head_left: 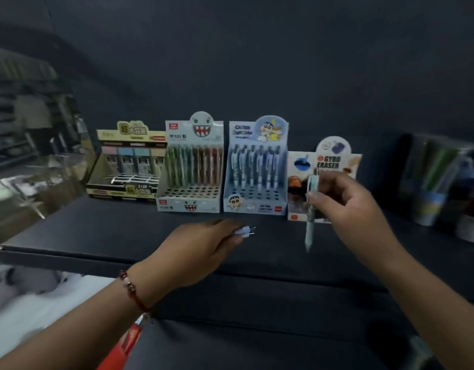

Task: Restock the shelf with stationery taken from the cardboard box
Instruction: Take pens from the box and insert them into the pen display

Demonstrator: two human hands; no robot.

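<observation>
Pinching a light, stiff pale-blue plastic pen (310,225) mid-barrel, the right hand (345,206) steers it easily while the left hand (204,249) grips two spares (246,232).

pale blue pen (310,228), dark shelf (97,236)

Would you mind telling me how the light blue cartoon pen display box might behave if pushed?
The light blue cartoon pen display box is probably light, being thin card with many empty holes. Its tall back panel and rear row of upright pens suggest it may tip backward if pushed high. Pushed low, it would likely slide on the smooth dark shelf.
</observation>
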